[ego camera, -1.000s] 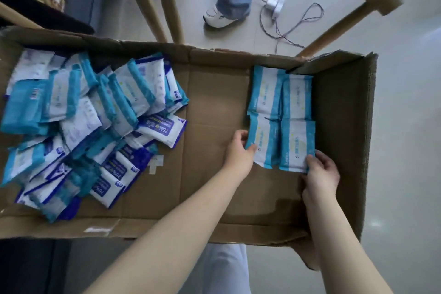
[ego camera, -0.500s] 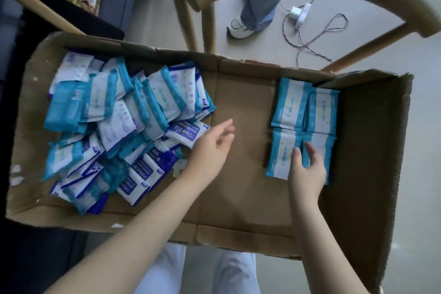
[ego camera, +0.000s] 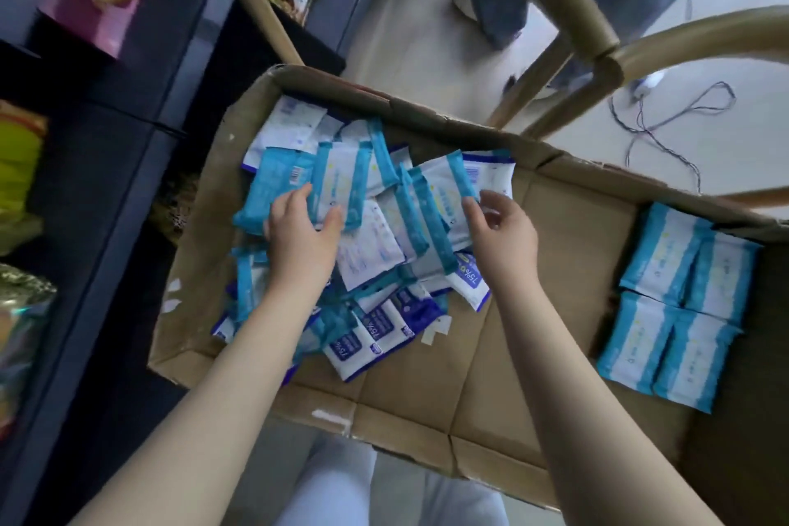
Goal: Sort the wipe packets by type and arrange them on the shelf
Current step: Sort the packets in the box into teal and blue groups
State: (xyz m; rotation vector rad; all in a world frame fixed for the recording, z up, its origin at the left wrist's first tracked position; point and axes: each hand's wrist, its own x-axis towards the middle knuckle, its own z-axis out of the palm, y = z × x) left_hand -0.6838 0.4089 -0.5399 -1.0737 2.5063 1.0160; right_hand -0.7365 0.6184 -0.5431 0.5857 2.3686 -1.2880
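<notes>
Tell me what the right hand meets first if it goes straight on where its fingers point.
Likely the teal-edged packet atop the pile; the right hand is almost touching it, depth unclear.

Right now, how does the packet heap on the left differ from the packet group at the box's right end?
The heap is jumbled and overlapping; the group lies flat in a neat two-by-two block. The heap mixes light-blue and dark-blue packets; the group is all light-blue. Both sit in the cardboard box.
</notes>
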